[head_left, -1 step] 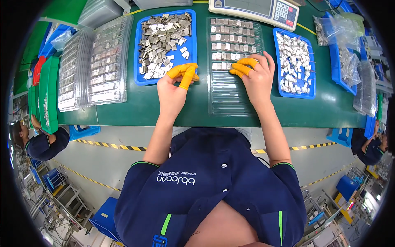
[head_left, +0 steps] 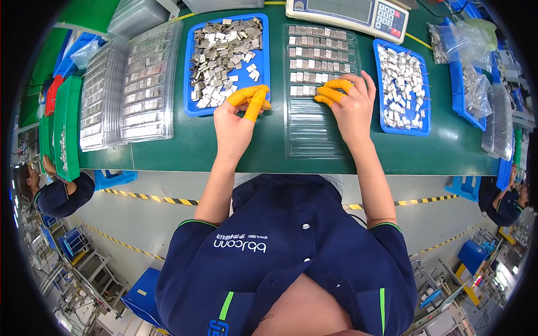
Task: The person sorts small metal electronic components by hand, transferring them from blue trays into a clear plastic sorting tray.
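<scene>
My left hand (head_left: 238, 120), with yellow finger cots on its fingers, is closed in a pinch at the lower right corner of a blue tray (head_left: 186, 73). What those fingertips hold, if anything, is hidden. Loose small silver metal connector shells (head_left: 224, 56) fill that tray. Over a clear ribbed plastic tray (head_left: 314, 131) my right hand (head_left: 350, 109) bends its yellow-covered fingers together at the right end of the nearest filled row. Whatever lies under those fingertips cannot be made out. Several rows of metal shells (head_left: 305, 90) fill the clear tray's far part; its near grooves are bare.
Right of the clear tray stands a blue tray (head_left: 384, 120) of small white-and-silver parts. A weighing scale (head_left: 347, 14) sits behind. Stacked filled clear trays (head_left: 148, 84) lie at left, beside a green bin (head_left: 68, 129). Plastic bags (head_left: 476, 92) occupy the right. Co-workers sit at both sides.
</scene>
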`<state>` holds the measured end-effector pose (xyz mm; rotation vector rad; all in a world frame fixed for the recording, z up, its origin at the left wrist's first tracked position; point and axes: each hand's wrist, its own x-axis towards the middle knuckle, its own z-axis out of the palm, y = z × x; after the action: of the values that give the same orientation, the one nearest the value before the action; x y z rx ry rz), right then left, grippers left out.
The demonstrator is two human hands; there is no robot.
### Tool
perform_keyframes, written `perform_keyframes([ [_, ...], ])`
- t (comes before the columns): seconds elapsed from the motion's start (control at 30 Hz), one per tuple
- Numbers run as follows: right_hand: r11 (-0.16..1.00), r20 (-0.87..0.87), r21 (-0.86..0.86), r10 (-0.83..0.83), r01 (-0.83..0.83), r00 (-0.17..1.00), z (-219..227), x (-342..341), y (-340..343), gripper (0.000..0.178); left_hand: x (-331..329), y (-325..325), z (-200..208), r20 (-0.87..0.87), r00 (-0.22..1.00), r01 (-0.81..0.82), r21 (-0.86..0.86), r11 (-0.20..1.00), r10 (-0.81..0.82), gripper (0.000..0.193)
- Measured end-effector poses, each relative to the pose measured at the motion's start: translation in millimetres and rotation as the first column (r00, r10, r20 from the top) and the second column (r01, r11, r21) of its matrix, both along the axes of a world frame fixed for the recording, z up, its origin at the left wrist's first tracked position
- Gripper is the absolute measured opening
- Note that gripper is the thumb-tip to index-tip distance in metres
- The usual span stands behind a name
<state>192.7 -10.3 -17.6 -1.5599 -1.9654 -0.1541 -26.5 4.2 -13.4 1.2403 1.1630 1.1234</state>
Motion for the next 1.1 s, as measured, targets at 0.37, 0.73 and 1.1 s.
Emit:
perform_keyframes([
  [0.37, 0.994, -0.188, -0.104, -0.056, 0.037, 0.981, -10.9, 4.0, -2.2, 0.013, -14.1, 27.0, 16.2, -0.196, 0.980, -0.006, 0.128, 0.992, 0.031, 0.017],
  [0.73, 1.000, -0.187, -0.005, -0.020, 0.019, 0.982, -1.4, 18.1, -2.6, 0.021, -25.4, 37.1, 8.9, -0.302, 0.950, -0.054, 0.110, 0.992, 0.085, 0.017],
  [1.1, 0.750, -0.018, -0.289, -0.625, 0.595, 0.780, -4.0, 92.3, -18.1, 0.024, -20.7, 76.7, -0.3, -0.862, 0.495, 0.350, 0.316, 0.882, 0.112, 0.023],
])
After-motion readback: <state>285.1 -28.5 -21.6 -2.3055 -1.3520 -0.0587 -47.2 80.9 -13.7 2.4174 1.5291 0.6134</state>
